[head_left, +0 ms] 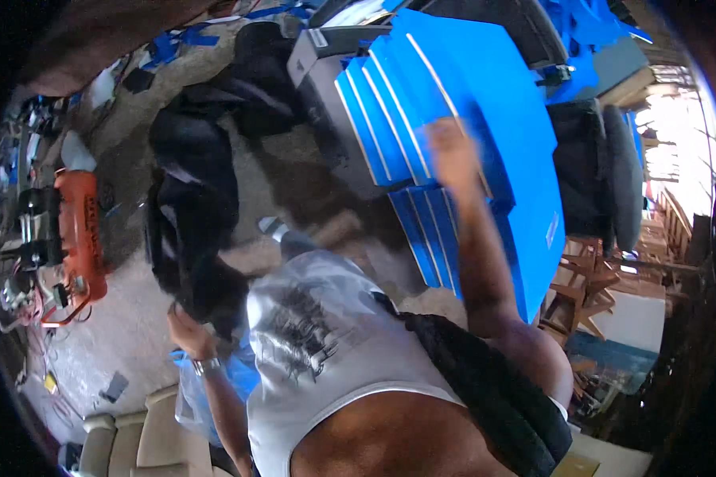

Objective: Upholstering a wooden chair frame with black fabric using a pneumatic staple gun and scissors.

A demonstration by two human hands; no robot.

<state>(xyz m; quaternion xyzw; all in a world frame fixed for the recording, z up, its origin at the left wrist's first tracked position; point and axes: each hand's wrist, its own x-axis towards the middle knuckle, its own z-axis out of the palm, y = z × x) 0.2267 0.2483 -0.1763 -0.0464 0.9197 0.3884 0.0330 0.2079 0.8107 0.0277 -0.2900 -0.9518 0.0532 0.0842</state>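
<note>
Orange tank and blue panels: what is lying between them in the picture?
In the head view, the black fabric is between the orange tank and the blue panels, with floor showing on either side of it.

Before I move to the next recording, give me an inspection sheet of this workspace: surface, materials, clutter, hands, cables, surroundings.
Surface: grey floor, scattered with small items.
Job's things: stack of blue panels with pale edges, toward the right; long dark fabric to its left.
Clutter: blue scraps at upper left; translucent bluish bag by the left forearm.
Hands: left hand at the fabric's lower end, grip unclear; right hand blurred in front of the panels, contact unclear.
Cables: thin cords or hoses near the orange tank.
Surroundings: beige upholstered seating at lower left; wooden frames at right.
</note>
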